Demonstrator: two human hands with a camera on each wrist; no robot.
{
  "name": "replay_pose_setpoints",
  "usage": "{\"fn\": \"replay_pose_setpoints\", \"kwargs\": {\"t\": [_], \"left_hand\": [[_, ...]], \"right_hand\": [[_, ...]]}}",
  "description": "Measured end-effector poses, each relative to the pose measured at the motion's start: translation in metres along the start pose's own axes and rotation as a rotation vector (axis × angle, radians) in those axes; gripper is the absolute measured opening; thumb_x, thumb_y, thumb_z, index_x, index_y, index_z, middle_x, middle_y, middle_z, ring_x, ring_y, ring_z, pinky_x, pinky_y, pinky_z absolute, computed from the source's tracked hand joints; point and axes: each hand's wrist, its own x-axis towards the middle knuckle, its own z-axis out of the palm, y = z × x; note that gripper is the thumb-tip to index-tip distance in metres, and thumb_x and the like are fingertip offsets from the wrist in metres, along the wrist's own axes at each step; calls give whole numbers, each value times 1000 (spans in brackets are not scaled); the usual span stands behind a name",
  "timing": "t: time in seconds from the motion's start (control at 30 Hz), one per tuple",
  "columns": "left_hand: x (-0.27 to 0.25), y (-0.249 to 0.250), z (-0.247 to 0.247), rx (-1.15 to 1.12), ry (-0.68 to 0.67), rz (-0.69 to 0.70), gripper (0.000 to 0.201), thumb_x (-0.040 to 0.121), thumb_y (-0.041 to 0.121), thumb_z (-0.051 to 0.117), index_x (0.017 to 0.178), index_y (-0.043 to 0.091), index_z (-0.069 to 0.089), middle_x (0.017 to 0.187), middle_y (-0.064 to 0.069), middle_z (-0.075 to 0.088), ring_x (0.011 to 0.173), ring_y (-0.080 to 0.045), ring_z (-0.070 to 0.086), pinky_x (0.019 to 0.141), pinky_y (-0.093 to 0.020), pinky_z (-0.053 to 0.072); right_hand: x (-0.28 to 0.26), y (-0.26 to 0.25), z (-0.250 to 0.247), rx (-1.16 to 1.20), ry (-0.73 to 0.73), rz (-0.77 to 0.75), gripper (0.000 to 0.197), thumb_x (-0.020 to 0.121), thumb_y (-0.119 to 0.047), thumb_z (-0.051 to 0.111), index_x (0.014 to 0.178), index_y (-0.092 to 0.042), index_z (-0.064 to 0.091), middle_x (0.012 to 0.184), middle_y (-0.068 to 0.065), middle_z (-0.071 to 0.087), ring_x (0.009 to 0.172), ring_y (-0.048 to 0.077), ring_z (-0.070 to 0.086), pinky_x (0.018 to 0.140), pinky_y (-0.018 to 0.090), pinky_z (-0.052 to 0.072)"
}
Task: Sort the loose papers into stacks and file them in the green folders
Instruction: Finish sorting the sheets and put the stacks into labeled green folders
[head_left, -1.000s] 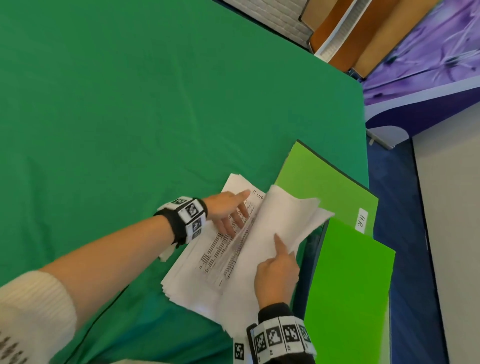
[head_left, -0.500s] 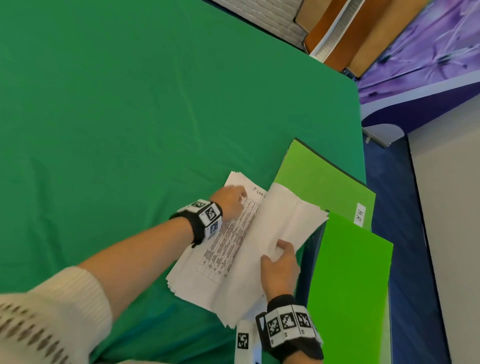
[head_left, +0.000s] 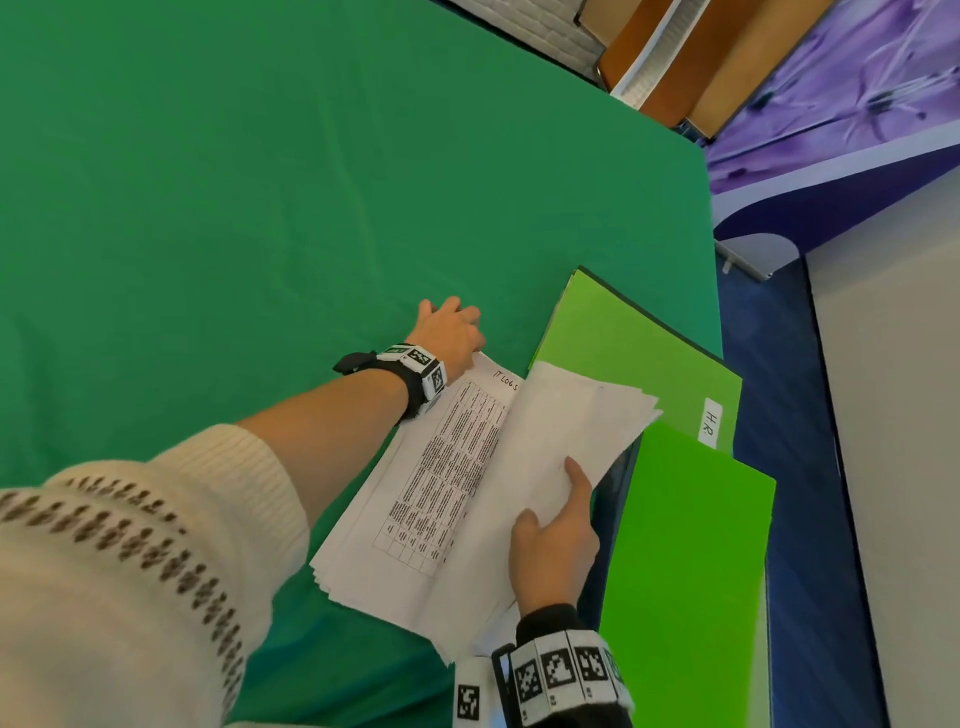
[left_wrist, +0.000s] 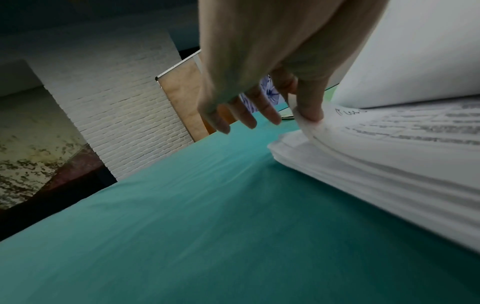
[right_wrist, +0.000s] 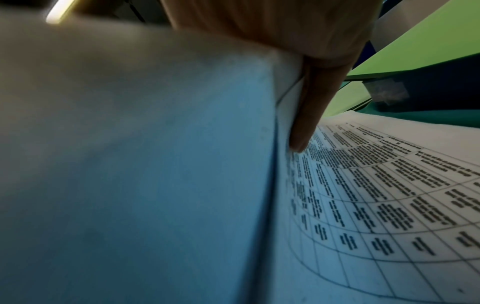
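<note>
A stack of white papers (head_left: 441, 493) lies on the green cloth near the table's right edge. Its exposed top sheet is a printed table (right_wrist: 389, 195) marked "IT LOGS" by hand. My left hand (head_left: 449, 332) is at the stack's far left corner. In the left wrist view its thumb (left_wrist: 309, 111) and forefinger pinch that sheet's curled corner, and the other fingers reach out over the cloth. My right hand (head_left: 556, 535) holds a bundle of turned-back sheets (head_left: 571, 415), thumb on top, a finger (right_wrist: 306, 115) beneath. Two green folders lie to the right, one labelled "H.R." (head_left: 639, 353), one brighter (head_left: 691, 545).
The green cloth (head_left: 260, 208) stretches bare to the left and far side. The brighter folder overhangs the table's right edge above blue floor (head_left: 769, 364). Wooden boards (head_left: 675, 67) and a purple banner (head_left: 857, 88) stand beyond the far right corner.
My left hand slid off the middle of the printed sheet to the stack's far left corner and took hold of it. The right hand kept the turned-back sheets, thumb now stretched out on them.
</note>
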Motion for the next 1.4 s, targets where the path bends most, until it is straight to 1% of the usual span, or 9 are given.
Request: {"fn": "replay_pose_setpoints", "kwargs": {"t": [0.37,0.47,0.57,0.67,0.83,0.97,1.1,1.23,1.4], "left_hand": [[-62,-18,-2,12,199,171,39,102,44,36,118,25,65,140,-1,50,112,-20,52,92,-37,43],[-85,1,4,-502,4,-45,58,98,58,27,117,18,65,115,-4,65,96,-17,62,93,-38,51],[-113,20,12,-1125,-332,-295,85,88,76,12,130,17,56,131,-7,58,117,-26,57,107,-45,41],[-133,36,11,-1487,-496,-384,71,96,66,15,131,21,57,129,-7,59,113,-33,60,89,-44,55],[-139,37,24,-1076,-434,-106,36,98,39,51,129,27,62,132,0,59,112,-18,61,96,-32,50],[-135,24,22,-575,-39,-487,40,95,30,57,130,11,52,128,-11,51,114,-27,54,95,-37,47],[-129,18,23,-622,-141,-610,33,94,35,57,100,3,63,102,-15,67,81,-26,61,77,-35,54],[-127,24,24,-635,-59,-659,43,92,37,60,117,3,52,118,-13,53,108,-29,55,89,-38,48],[-124,21,26,-699,-154,-645,25,92,35,59,87,11,55,104,-10,60,86,-25,57,67,-30,46]], "right_hand": [[-7,3,23,-132,-69,-76,36,90,-2,53,121,-15,65,112,14,61,101,27,59,85,23,40],[-6,6,21,-125,-48,-63,36,90,-3,54,122,-13,65,116,16,61,104,29,59,88,25,42],[-5,9,20,-88,-70,-29,30,94,-16,55,122,-14,64,119,13,63,107,26,59,92,27,42],[-6,3,22,-23,-108,4,47,94,-56,46,114,-19,66,109,-2,64,107,18,56,95,31,43],[-7,7,30,-141,-151,-90,37,90,-51,58,94,-14,63,91,1,65,88,20,59,79,34,47],[-3,16,31,-186,-102,-104,10,88,-7,54,95,-5,61,94,11,65,88,28,60,78,33,49],[0,19,26,-164,-64,-86,7,87,-5,51,89,-6,59,92,12,65,85,29,60,77,34,50],[0,21,24,-124,-69,-85,11,88,-6,52,94,-6,61,96,11,66,87,28,60,79,33,50],[1,23,22,-118,-64,-87,10,88,-6,52,92,-5,61,93,9,64,82,25,57,74,29,47]]}}
